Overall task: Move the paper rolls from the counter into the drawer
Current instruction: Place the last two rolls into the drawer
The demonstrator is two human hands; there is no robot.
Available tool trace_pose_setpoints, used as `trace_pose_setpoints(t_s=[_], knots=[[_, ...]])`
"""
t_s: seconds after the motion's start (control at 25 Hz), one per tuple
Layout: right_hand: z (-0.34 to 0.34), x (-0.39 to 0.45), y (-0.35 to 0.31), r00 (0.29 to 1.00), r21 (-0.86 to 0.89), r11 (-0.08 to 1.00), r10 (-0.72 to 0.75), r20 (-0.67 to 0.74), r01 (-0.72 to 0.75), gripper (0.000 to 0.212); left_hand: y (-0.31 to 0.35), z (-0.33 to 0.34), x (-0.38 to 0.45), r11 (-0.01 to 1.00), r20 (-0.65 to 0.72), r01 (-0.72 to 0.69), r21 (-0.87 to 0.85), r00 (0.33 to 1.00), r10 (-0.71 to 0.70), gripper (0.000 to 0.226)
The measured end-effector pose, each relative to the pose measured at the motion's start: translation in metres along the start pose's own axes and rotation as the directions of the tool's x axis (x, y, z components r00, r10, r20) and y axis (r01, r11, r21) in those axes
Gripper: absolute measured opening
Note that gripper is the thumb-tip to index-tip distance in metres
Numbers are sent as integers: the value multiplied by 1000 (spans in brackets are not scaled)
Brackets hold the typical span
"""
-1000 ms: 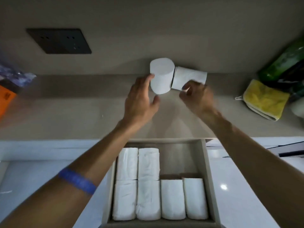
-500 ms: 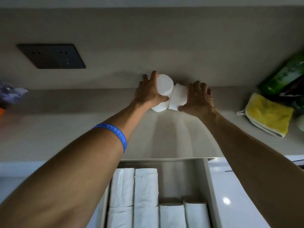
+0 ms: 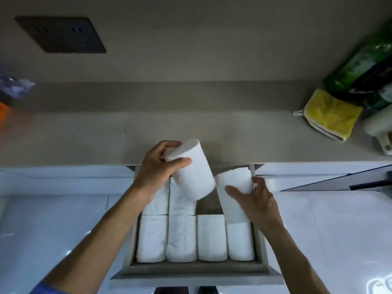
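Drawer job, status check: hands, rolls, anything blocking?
Left hand grips one roll tilted over drawer. Right hand holds second roll at back right gap. Six rolls already laid inside. Nothing blocking.

Dim beige wall bearing a dark socket plate; beige table below it. White cabinet fronts under the table edge; glossy pale floor tiles reflecting light spots.

Both arms reach forward, left hand and right hand curled, gripping.
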State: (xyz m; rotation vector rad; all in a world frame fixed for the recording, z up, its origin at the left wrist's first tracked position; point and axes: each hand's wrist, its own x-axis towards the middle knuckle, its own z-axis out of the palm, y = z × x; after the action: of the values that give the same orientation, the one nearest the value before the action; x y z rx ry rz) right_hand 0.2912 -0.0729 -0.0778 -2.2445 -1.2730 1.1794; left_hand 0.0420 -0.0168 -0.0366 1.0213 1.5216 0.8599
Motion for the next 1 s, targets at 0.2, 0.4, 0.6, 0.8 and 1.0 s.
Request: trace_pose_setpoints(t_s=[0.2,0.4,0.6,0.8,1.0], knots=[[15,18,6,988,-99,995,-45,-147,31,84,-28,48,-6,965,48,225,135,971,-233,65],[36,29,5,971,-215,975,-100,-219,52,85,-51,80,2,934,-142,258,247,963,-229,67],[47,27,7,951,-463,884,-191,-245,59,80,-82,83,8,914,-52,169,368,985,-162,55],[42,26,26,925,-643,730,-370,-86,232,51,-105,109,7,712,116,-120,692,992,54,59],[35,41,21,891,-673,615,-426,156,412,62,-107,99,14,695,144,-157,702,986,78,57]])
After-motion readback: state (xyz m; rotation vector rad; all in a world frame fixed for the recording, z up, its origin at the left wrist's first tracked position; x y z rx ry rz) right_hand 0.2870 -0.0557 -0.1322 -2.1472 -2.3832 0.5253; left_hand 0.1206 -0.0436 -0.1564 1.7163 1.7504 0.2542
